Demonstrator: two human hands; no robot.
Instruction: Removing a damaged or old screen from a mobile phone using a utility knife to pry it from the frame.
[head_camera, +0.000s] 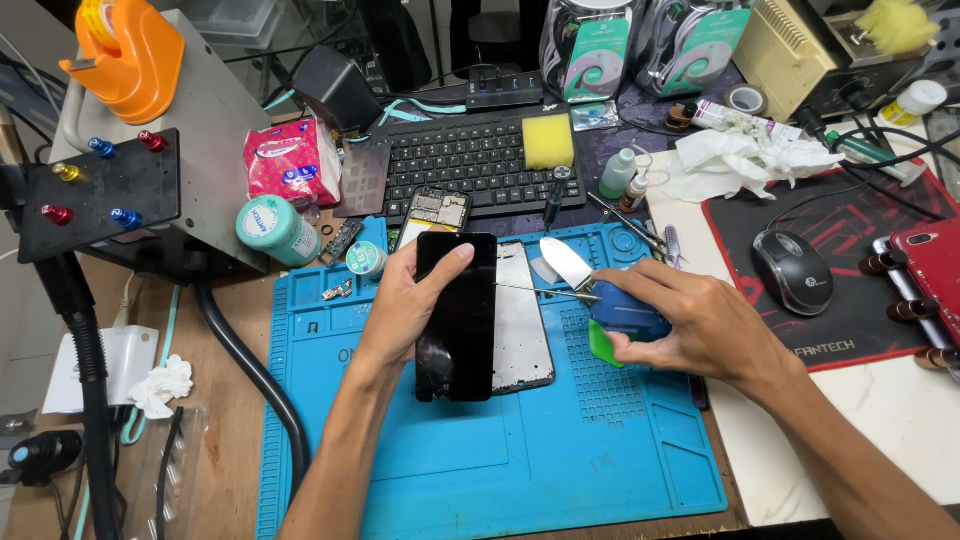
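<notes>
At the centre of the frame the left hand (405, 300) grips a black phone screen panel (456, 315), thumb wrapped over its top edge and fingers behind it. The panel's long axis runs nearly straight up and down the frame, its top end pointing toward the black keyboard (470, 160) at upper centre, and it appears lifted along its left side above the silver phone frame (522, 320), which lies flat just to its right with the same up-down axis.

The right hand (690, 325), right of centre, is closed around a blue tool (625, 315) with a green pick (602, 343) at its lower edge; a thin metal probe (545, 291) runs leftward from the fingers, its tip meeting the panel's right edge.

Everything sits on a blue silicone work mat (520, 460) over a cluttered wooden bench. A yellow sponge (548, 141) rests on the keyboard, a black mouse (792, 272) sits on a red-and-black pad at right, and an orange tape dispenser (125, 55) stands upper left.
</notes>
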